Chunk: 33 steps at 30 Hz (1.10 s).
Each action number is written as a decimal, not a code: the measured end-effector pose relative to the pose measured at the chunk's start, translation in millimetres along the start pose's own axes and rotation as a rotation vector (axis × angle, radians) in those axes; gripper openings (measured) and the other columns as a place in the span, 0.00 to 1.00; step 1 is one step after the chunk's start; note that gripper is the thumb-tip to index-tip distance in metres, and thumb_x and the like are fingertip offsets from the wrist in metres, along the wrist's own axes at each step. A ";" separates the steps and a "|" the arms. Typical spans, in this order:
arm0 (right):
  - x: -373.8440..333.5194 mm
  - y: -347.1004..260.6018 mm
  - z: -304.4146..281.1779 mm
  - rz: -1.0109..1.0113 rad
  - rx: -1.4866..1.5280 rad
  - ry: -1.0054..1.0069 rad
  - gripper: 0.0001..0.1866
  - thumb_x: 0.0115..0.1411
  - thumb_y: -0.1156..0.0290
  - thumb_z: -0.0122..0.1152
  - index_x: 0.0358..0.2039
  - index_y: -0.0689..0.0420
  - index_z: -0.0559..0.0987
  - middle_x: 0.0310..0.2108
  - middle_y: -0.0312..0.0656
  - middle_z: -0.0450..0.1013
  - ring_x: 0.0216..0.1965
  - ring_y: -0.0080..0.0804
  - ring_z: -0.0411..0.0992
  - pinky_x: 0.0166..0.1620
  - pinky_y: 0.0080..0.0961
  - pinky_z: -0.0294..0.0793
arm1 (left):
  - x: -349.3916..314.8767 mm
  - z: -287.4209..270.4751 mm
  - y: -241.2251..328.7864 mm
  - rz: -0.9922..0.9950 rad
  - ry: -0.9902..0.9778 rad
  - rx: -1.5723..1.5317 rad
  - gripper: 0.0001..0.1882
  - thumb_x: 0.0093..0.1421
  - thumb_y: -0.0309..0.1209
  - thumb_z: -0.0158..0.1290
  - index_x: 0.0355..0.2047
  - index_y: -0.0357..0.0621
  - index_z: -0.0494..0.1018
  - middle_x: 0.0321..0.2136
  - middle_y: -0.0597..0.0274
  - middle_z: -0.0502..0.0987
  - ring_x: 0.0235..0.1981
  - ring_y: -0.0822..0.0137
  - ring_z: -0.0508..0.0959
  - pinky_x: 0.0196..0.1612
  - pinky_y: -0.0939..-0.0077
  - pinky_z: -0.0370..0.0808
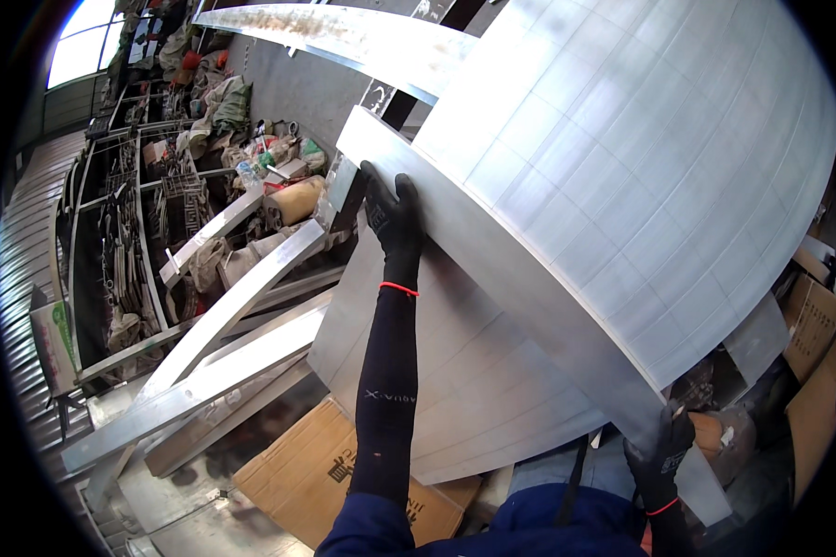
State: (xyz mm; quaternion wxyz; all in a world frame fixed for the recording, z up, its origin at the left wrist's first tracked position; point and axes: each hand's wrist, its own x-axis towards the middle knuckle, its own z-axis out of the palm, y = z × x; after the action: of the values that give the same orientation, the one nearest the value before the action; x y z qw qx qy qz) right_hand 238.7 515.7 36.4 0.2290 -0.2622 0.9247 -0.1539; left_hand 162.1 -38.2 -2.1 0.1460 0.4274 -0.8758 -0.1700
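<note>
A large silvery sheet-metal panel (pixel 622 176), gently curved and marked with a grid of lines, fills the upper right. Along its near side runs a plain folded edge strip. My left hand (pixel 395 223), in a black glove, holds this edge close to its upper left end, thumb and fingers apart. My right hand (pixel 661 455), also gloved in black, is closed round the edge strip at the lower right; some of its fingers are hidden. Beneath the strip leans a second curved metal panel (pixel 474 371), with faint lines across it.
Long metal profiles (pixel 223 399) lie at the left. Behind them stand a rack (pixel 130 232) of metal pieces and a heap of bags and scrap (pixel 283 176). A flattened cardboard box (pixel 297 473) lies below my left arm, with more cardboard (pixel 813 320) at the right. A curved metal strip (pixel 344 37) extends across the top.
</note>
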 end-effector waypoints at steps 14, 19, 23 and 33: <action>22.8 -6.1 -17.9 -0.024 0.121 0.029 0.40 0.40 0.58 0.71 0.54 0.56 0.66 0.54 0.50 0.63 0.56 0.49 0.60 0.54 0.47 0.57 | 21.2 13.1 -18.4 0.098 -0.118 0.162 0.22 0.67 0.39 0.37 0.45 0.26 0.58 0.42 0.31 0.65 0.42 0.41 0.68 0.49 0.57 0.65; 23.4 -9.3 -19.6 -0.037 0.098 0.035 0.41 0.40 0.59 0.72 0.54 0.57 0.65 0.55 0.51 0.63 0.56 0.49 0.60 0.54 0.47 0.57 | 13.9 1.6 14.0 -0.050 -0.169 0.082 0.25 0.67 0.38 0.36 0.46 0.18 0.56 0.50 0.20 0.60 0.50 0.32 0.64 0.57 0.57 0.60; 23.2 -6.8 -16.2 -0.070 0.091 0.060 0.40 0.40 0.58 0.71 0.53 0.57 0.65 0.55 0.51 0.62 0.55 0.49 0.60 0.54 0.47 0.57 | 14.7 1.5 1.9 0.030 -0.111 0.064 0.22 0.67 0.36 0.35 0.44 0.20 0.56 0.47 0.20 0.61 0.47 0.30 0.64 0.55 0.56 0.61; 23.7 -7.8 -15.8 -0.056 0.096 0.066 0.38 0.42 0.56 0.70 0.52 0.56 0.67 0.54 0.51 0.63 0.54 0.48 0.60 0.55 0.47 0.57 | 28.5 13.2 -29.1 0.150 -0.027 0.221 0.35 0.64 0.43 0.37 0.60 0.22 0.49 0.38 0.30 0.72 0.40 0.38 0.72 0.46 0.52 0.64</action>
State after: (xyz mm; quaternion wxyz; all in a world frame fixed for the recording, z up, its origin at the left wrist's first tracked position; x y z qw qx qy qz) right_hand 216.0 498.7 44.8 0.2065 -0.2715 0.9156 -0.2131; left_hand 160.3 -75.5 -23.1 0.0987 0.3718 -0.9206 -0.0670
